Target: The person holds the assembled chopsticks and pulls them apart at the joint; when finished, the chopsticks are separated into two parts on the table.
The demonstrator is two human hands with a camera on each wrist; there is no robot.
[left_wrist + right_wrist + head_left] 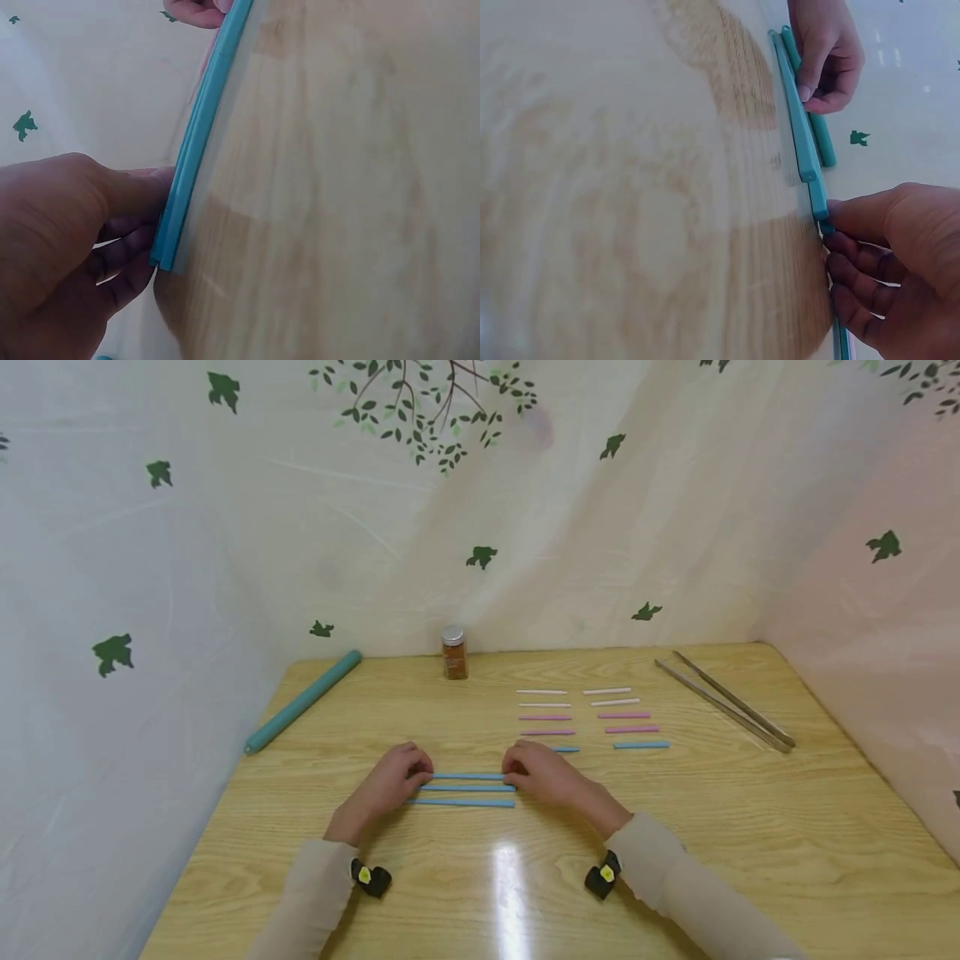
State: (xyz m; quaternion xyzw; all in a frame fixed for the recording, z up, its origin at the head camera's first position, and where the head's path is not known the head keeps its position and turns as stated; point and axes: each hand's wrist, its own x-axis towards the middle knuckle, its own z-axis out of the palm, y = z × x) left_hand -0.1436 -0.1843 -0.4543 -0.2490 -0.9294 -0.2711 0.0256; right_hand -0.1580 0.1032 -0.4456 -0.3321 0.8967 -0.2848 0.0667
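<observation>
Three slim light-blue sticks lie side by side in front of me on the table. My left hand (392,779) pinches the left end of the farthest blue stick (468,776), and my right hand (546,772) pinches its right end. Closer to me are the middle blue stick (480,788) and the nearest blue stick (465,802). In the right wrist view, the nearest stick (799,120) shows a squared end and narrows away from it. Just beyond my right fingers lies a shorter-looking blue stick (567,749), partly hidden by that hand.
Two columns of sticks lie beyond the right hand: white sticks (611,691), pink sticks (632,728) and a blue stick (641,745). A jar (454,656) stands at the back edge. A teal roll (303,702) lies left, long tongs (723,702) right. Cloth hangs behind the wooden table (420,902).
</observation>
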